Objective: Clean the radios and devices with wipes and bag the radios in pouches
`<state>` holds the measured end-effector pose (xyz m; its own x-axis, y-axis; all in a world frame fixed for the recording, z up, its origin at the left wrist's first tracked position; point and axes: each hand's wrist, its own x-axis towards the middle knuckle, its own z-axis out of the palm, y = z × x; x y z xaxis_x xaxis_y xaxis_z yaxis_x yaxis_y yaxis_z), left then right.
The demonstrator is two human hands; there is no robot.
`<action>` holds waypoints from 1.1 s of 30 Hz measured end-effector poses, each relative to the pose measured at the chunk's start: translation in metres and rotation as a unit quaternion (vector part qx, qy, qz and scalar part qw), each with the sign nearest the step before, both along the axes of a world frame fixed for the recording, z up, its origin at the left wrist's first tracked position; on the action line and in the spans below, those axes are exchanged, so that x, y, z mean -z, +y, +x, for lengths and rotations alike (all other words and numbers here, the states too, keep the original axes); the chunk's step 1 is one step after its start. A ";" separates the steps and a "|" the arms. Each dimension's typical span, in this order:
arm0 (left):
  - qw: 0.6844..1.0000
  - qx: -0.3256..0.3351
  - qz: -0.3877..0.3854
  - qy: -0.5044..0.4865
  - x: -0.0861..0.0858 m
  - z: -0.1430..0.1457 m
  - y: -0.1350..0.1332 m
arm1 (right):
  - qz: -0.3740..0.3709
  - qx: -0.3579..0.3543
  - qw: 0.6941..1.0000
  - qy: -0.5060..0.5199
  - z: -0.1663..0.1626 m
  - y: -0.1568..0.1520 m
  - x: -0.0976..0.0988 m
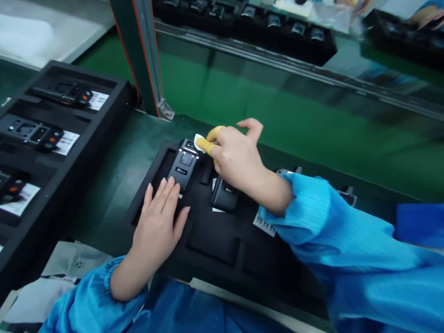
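A black handheld device [181,170] marked "Riton" lies in a black foam tray [211,245]. The fingertips of my left hand [154,226] rest on its lower end, fingers stretched out and flat. Yellow covers wrap fingers of my right hand [236,155], which pinches a small white pad [199,142] at the device's upper right corner. Beneath my right hand lies a second black device [224,196], its upper part hidden, with white paper under it. Further right, my sleeve partly covers a printed label sheet [264,225] and other devices.
On the left, a black compartment tray [100,134] holds several devices with orange buttons and white labels. A metal post [149,60] rises from the green bench behind. Beyond the green panel stand more trays [277,34] of devices, and another person's hand [426,18] shows at the top right.
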<state>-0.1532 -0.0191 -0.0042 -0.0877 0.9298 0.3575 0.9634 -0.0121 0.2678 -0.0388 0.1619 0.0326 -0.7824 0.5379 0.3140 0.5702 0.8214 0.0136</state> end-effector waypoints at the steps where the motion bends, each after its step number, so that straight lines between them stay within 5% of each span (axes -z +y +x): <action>1: 1.000 -0.003 -0.001 0.000 0.000 0.001 0.000 | -0.005 -0.011 1.000 -0.008 -0.009 0.001 0.002; 5: 1.000 -0.002 -0.003 0.009 -0.001 0.003 0.001 | -0.002 -0.076 0.997 -0.033 -0.025 0.000 0.004; 9: 1.000 0.000 -0.002 0.016 -0.002 0.002 0.001 | 0.031 -0.123 0.991 -0.038 -0.004 0.001 0.005; 13: 1.000 0.000 -0.001 0.018 -0.002 0.003 0.001 | 0.059 -0.089 0.994 -0.038 0.021 0.009 0.004; 17: 1.000 -0.001 -0.001 0.016 -0.003 0.003 0.001 | 0.061 -0.032 0.997 -0.026 0.011 0.011 0.001; 24: 1.000 0.003 -0.005 0.023 -0.003 0.002 0.000 | 0.024 -0.089 0.995 -0.025 -0.022 0.004 0.003; 33: 1.000 0.003 0.012 -0.004 -0.004 0.004 0.000 | 0.087 -0.043 0.994 -0.041 0.027 -0.007 0.003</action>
